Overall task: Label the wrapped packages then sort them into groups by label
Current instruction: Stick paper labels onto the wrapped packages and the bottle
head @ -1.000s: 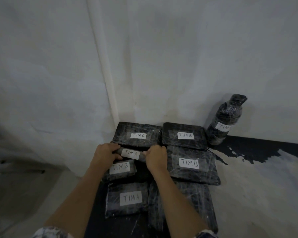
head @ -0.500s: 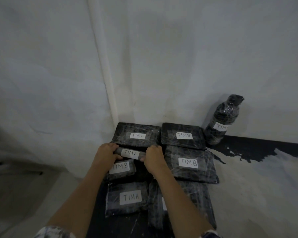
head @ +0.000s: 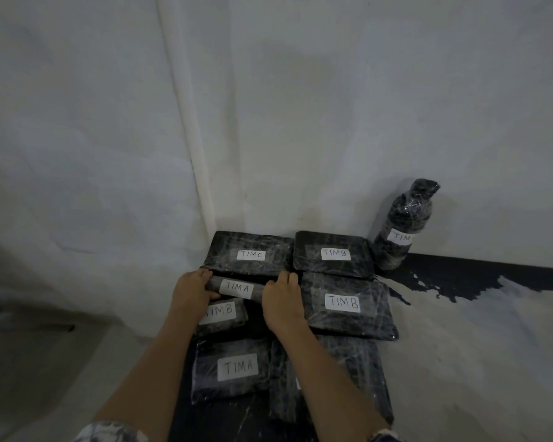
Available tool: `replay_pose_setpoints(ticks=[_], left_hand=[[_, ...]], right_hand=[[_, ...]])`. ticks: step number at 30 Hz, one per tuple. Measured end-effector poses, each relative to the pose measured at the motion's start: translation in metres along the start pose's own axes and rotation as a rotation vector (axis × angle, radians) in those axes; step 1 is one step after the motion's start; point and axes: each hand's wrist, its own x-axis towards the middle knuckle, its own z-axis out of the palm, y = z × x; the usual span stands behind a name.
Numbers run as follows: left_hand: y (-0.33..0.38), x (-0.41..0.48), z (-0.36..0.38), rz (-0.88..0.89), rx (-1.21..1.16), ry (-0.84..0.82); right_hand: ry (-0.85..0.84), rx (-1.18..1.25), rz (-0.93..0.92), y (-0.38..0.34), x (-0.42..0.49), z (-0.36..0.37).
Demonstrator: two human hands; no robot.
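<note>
Black film-wrapped packages with white labels lie on the floor in a wall corner. My left hand [head: 190,290] and my right hand [head: 281,301] grip the two ends of a narrow roll-shaped package marked TIMA [head: 238,288]. Behind it lies a flat TIMC package [head: 249,254]. Flat TIMB packages lie at the back [head: 334,254] and at the right [head: 345,303]. A small TIMB package [head: 224,314] sits under my left wrist. A TIMA package [head: 233,368] lies nearest me. My right forearm covers the label of another package [head: 355,362].
A wrapped bottle [head: 403,228] with a partly readable label stands upright against the wall at the right. White walls [head: 109,138] meet in the corner right behind the packages. The pale floor [head: 476,362] with a dark patch extends to the right.
Both hands keep their grip on the TIMA roll, which stays in place. The view has shifted slightly.
</note>
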Motion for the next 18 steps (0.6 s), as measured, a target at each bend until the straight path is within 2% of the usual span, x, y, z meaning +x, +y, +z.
replay_pose_setpoints(ticks=[6,11,16,18], left_hand=[[-0.003,-0.002,-0.003,-0.015,-0.005,0.0],[-0.01,-0.014,-0.005,-0.1,-0.452,0.084],[-0.014,-0.025,-0.009,-0.33,-0.756,0.274],[-0.016,-0.032,-0.008,-0.395,-0.775,0.301]], right_hand=[[-0.037,-0.036,-0.007,-0.001,0.0,0.0],[-0.062,-0.024,-0.018,0.004,-0.003,-0.003],[-0.015,0.205,-0.072,0.005,-0.015,-0.011],[-0.014,0.287,-0.075,0.0,-0.024,-0.013]])
